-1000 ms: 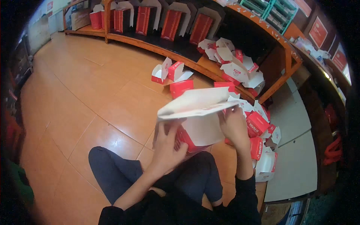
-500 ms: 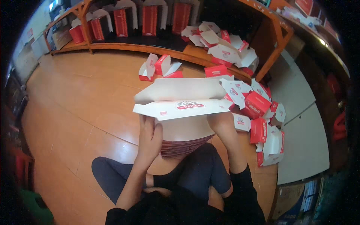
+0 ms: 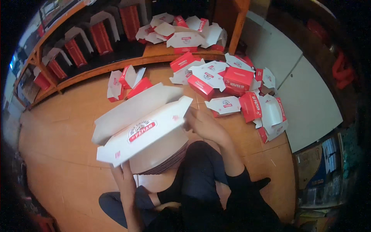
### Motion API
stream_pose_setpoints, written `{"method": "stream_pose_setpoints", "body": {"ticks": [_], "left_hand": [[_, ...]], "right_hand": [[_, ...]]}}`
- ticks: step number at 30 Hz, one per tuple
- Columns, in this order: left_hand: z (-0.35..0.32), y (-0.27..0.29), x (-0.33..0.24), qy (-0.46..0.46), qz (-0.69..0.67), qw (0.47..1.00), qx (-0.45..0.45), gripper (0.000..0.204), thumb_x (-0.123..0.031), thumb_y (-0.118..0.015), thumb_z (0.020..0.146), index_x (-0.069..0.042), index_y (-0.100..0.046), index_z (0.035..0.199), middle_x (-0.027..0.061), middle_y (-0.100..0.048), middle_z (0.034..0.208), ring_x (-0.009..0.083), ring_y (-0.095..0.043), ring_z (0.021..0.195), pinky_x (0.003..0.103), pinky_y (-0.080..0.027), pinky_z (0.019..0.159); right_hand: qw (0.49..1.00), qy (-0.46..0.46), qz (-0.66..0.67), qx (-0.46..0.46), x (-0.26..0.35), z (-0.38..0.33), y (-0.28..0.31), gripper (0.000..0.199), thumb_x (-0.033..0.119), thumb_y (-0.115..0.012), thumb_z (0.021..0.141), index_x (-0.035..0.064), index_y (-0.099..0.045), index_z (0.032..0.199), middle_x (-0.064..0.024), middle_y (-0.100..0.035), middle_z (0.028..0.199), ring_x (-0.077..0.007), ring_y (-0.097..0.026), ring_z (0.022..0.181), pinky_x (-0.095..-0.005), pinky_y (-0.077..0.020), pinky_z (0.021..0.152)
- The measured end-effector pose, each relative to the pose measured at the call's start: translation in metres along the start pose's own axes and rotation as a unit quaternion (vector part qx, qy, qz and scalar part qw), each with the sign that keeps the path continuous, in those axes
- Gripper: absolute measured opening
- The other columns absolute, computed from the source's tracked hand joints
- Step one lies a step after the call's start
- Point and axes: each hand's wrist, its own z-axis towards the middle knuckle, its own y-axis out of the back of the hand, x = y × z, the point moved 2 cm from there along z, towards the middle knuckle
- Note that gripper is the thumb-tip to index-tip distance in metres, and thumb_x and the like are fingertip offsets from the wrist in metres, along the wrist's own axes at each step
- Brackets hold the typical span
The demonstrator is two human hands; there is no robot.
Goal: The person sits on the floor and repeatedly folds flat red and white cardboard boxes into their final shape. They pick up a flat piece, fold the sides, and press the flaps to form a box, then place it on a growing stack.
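I sit on the wooden floor (image 3: 58,127) with a white carton blank (image 3: 143,125), printed with a red emblem, held up above my lap. My left hand (image 3: 124,172) supports it from beneath at the lower left end; the fingers are hidden behind the card, so I cannot tell how far they are closed. My right hand (image 3: 203,124) meets the opposite end, fingers curled against the flap edge, apparently pinching it. Holding both ends keeps the long panel level and lets the side walls stand up along their creases.

Directly under the carton blank, resting on my lap, sits a stack of flat blanks (image 3: 160,160), kept within reach of both hands.

Folded red-and-white boxes (image 3: 235,83) lie in a loose heap on the floor to my right, near the right hand. More boxes stand on the low wooden shelf (image 3: 116,63) ahead.
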Motion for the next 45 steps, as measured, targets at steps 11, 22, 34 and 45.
{"method": "stream_pose_setpoints", "body": {"ticks": [11,22,34,45], "left_hand": [[-0.006,0.004,0.000,0.037,0.000,0.999,-0.034,0.038,-0.018,-0.045,0.099,0.010,-0.049,0.124,0.0199,-0.054,0.123,0.0262,-0.050,0.113,0.037,-0.037,0.097],[-0.012,0.012,0.022,0.024,0.039,0.997,-0.068,0.040,-0.011,-0.049,0.094,0.007,-0.047,0.129,0.0262,-0.049,0.128,0.0367,-0.048,0.118,0.042,-0.036,0.101],[0.014,-0.005,-0.037,-0.058,0.003,0.997,0.045,0.076,-0.018,-0.058,0.071,-0.004,-0.032,0.142,0.0117,-0.033,0.137,0.0288,-0.043,0.115,0.043,-0.034,0.103],[0.028,0.005,-0.028,-0.045,0.021,0.998,0.049,0.055,-0.010,-0.051,0.087,-0.008,-0.039,0.141,0.0111,-0.044,0.127,0.0167,-0.046,0.097,0.032,-0.043,0.085]], "right_hand": [[0.919,-0.296,-0.175,-0.193,-0.294,0.069,-0.028,0.076,0.022,-0.052,0.084,0.0013,-0.015,0.148,-0.0346,-0.033,0.137,-0.0487,-0.039,0.123,-0.0522,-0.0343,0.100],[0.828,-0.228,-0.171,-0.482,-0.305,0.069,-0.016,0.080,0.024,-0.067,0.076,0.0083,-0.028,0.144,-0.0201,-0.043,0.131,-0.0392,-0.040,0.124,-0.0526,-0.0322,0.099],[0.868,-0.117,-0.274,-0.398,-0.313,0.135,0.014,0.058,0.039,-0.057,0.085,0.0055,-0.045,0.131,-0.0230,-0.051,0.128,-0.0392,-0.047,0.121,-0.0547,-0.0361,0.097],[0.911,0.016,-0.197,-0.363,-0.214,0.125,0.064,0.035,0.019,-0.064,0.077,-0.0008,-0.064,0.105,-0.0252,-0.064,0.101,-0.0364,-0.063,0.095,-0.0443,-0.0487,0.083]]}}
